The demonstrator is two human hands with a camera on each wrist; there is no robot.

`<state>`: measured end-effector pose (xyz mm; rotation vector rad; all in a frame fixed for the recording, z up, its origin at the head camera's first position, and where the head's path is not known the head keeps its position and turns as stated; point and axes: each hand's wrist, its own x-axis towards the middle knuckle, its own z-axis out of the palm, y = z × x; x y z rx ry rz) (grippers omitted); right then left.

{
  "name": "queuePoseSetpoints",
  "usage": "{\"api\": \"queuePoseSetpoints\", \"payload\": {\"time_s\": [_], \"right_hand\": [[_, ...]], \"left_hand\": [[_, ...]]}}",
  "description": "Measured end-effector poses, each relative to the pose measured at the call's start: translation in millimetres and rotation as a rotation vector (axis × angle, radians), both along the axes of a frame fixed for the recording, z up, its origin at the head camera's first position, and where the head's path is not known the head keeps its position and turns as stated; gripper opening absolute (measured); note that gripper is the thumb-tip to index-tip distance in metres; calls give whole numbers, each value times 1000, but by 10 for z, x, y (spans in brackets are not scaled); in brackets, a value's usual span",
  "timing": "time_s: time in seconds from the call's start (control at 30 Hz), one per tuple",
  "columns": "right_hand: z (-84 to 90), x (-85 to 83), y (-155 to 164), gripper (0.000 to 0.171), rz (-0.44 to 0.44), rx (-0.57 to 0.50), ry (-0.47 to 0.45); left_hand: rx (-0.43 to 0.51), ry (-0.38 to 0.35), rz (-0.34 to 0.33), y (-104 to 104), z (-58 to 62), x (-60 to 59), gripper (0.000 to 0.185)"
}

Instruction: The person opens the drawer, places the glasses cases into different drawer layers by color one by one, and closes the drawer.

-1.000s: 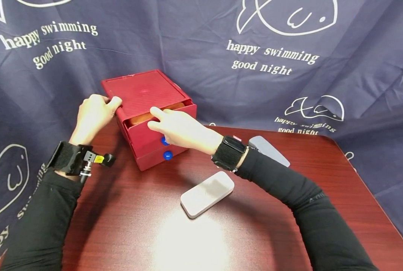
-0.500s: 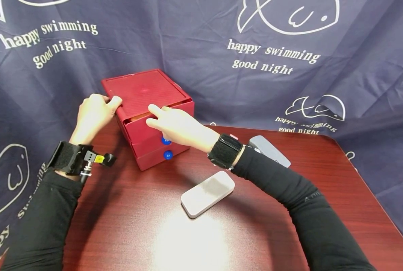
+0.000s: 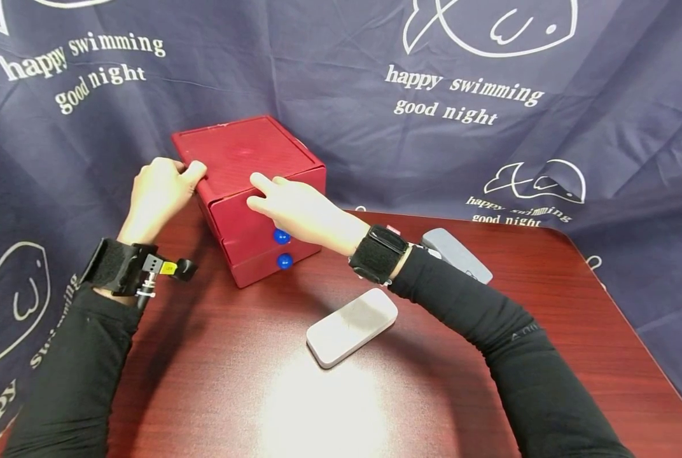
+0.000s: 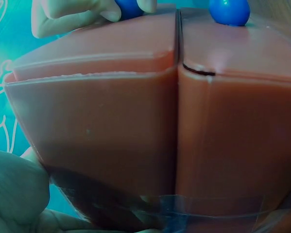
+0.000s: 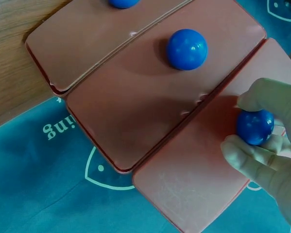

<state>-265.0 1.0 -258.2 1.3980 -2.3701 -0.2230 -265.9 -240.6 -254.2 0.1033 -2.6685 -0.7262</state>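
Our right hand [image 3: 298, 207] rests against the front of the small red plastic drawer chest [image 3: 243, 159], and its grip is closed on the top blue round knob [image 5: 254, 127]: in the right wrist view our fingers [image 5: 242, 153] curl round that knob and pinch it. The top drawer front [image 5: 203, 174] lies flush with the chest's face. Just below the grip sits the middle blue knob [image 3: 281, 236] on its own drawer front, and below that the lowest blue knob [image 3: 284, 261]; both are free of our fingers. Across the chest from the grip, our left hand [image 3: 160, 194] holds the chest's left side, fingers curled along the wall and the thumb lying on the top edge; in the left wrist view the red side wall [image 4: 101, 136] fills the picture, with the hand at its lower corner. The chest stands at the back of the dark red wooden counter [image 3: 203, 381]. Nearer us than the grip, a white rounded rectangular case [image 3: 351, 326] lies flat on the counter, and a grey flat rounded device [image 3: 455, 254] lies behind our right wrist, partly hidden by the sleeve. A navy printed cloth [image 3: 341, 76] hangs behind everything.
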Motion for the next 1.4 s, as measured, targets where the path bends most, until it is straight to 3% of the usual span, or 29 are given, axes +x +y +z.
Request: {"api": "queuePoseSetpoints", "payload": {"time_s": [0.6, 0.93, 1.17, 1.4], "right_hand": [[6, 16, 95, 27, -21, 2, 1], [-77, -43, 229, 25, 65, -143, -80], [-242, 56, 314, 38, 61, -175, -36], [-437, 105, 393, 34, 89, -199, -9]], "left_hand": [[5, -8, -7, 41, 38, -13, 46], [-7, -18, -4, -16, -7, -9, 48], [-4, -17, 0, -21, -25, -27, 48], [-5, -21, -1, -32, -31, -30, 48]]}}
